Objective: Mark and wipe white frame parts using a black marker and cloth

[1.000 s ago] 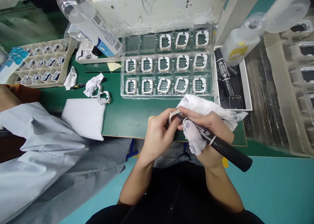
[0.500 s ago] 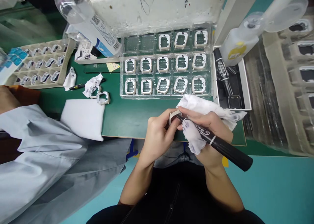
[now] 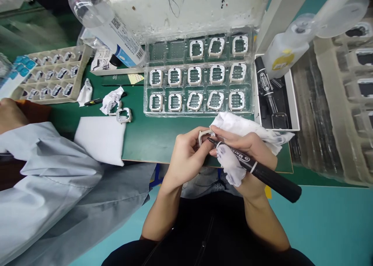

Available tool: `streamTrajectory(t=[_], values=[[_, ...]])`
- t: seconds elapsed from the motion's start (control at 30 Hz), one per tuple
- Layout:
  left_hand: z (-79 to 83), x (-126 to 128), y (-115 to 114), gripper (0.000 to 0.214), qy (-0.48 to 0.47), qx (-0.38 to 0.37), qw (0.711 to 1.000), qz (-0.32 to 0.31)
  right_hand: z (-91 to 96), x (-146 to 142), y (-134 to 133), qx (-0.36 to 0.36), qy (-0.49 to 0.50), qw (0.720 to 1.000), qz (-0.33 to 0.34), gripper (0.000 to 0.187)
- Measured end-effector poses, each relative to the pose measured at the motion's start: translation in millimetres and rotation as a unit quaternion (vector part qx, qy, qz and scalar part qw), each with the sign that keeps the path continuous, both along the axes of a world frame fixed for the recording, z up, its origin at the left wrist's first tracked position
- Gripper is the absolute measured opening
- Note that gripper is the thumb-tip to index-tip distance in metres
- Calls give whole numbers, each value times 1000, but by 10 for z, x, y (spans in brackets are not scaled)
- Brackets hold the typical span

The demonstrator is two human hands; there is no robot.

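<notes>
My left hand [image 3: 186, 153] pinches a small white square frame [image 3: 203, 135] just above the near edge of the green mat [image 3: 151, 136]. My right hand [image 3: 247, 149] grips a black marker [image 3: 259, 171] with its tip against that frame. The same hand also clutches a crumpled white cloth [image 3: 241, 128], stained dark near the fingers. Both hands meet over the mat's front edge, right in front of the clear tray [image 3: 250, 70].
The clear tray holds several white frames, with two cells bare at its top left. Two loose frames [image 3: 120, 112] and a white pad [image 3: 100, 139] lie left. A white box [image 3: 293, 106] with markers sits right, beside a squeeze bottle [image 3: 287, 52]. A co-worker's grey sleeve [image 3: 55, 176] fills the left.
The white frame has turned slightly in my left fingers and sits a little higher. The marker tip has shifted a touch along it.
</notes>
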State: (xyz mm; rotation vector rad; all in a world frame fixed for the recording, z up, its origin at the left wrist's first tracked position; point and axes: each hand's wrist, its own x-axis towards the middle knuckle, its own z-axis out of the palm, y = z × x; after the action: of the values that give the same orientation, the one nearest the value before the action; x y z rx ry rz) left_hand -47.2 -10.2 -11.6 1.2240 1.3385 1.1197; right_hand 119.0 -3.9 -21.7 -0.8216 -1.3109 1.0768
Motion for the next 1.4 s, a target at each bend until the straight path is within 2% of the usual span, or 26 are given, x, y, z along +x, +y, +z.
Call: streamTrajectory(t=[0.17,0.47,0.57,0.67,0.77,0.83,0.9,1.0,1.07,1.1,1.17,1.23,1.33,1.4], values=[[32,-5,30,18,-63,-16,998,-8,17,-18,-4,-5,9,1000,-6,16],[28,-8,21,14,-40,5,999,0,33,-20,3,-1,1,1000,-20,8],[61,-5,36,8,-89,-24,996,-1,54,-11,22,-4,5,1000,2,10],[102,-8,48,17,-132,-77,988,-4,72,-6,26,-15,8,1000,2,4],[134,-7,60,26,-160,-113,981,-6,88,-5,24,-24,12,999,-17,12],[143,-4,71,33,-175,-117,978,0,99,-13,34,-22,23,999,-20,16],[139,-1,82,37,-184,-111,977,6,102,-37,51,-3,48,997,-53,15],[117,3,74,32,-185,-95,978,10,80,-91,61,20,75,990,-120,11],[101,7,34,24,-170,-83,982,21,47,-117,35,20,69,990,-118,12],[92,7,6,20,-158,-75,984,30,28,-121,14,28,68,993,-96,18],[73,-5,-50,13,-128,-65,989,44,-6,-111,-30,25,65,992,-108,24],[62,-29,-79,10,-101,-58,991,60,-26,-85,-57,-25,8,995,-97,44],[112,-30,-72,12,-28,-68,994,79,-58,-44,-46,-71,-44,992,-91,52],[191,10,-74,12,13,-77,993,89,-117,-36,-13,-18,-38,994,-97,64]])
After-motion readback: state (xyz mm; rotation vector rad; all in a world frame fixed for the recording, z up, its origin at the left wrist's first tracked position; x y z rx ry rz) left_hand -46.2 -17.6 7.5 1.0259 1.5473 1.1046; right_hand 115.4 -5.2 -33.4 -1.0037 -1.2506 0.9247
